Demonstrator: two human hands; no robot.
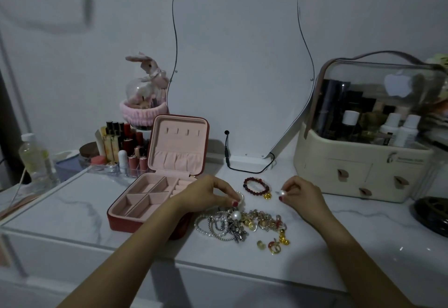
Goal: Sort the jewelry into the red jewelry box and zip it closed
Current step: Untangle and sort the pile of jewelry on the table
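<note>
The red jewelry box (126,223) lies open on the white table, its pink lid (179,145) standing upright and its pink compartments showing nothing inside. Right of it is a tangled pile of jewelry (242,223): pearl bracelets, chains, gold pieces. A dark red bead bracelet (256,187) lies apart behind the pile. My left hand (211,193) pinches a small pearl bracelet (240,197) at the pile's top edge. My right hand (300,193) holds a pearl earring (282,193) between its fingertips, above the table.
A wavy mirror (242,65) with a black cable (242,167) stands behind. A cream cosmetics case (363,167) sits at the right, a lipstick organiser (121,152) and a bottle (36,160) at the left. A dark round object (431,213) lies at the far right edge.
</note>
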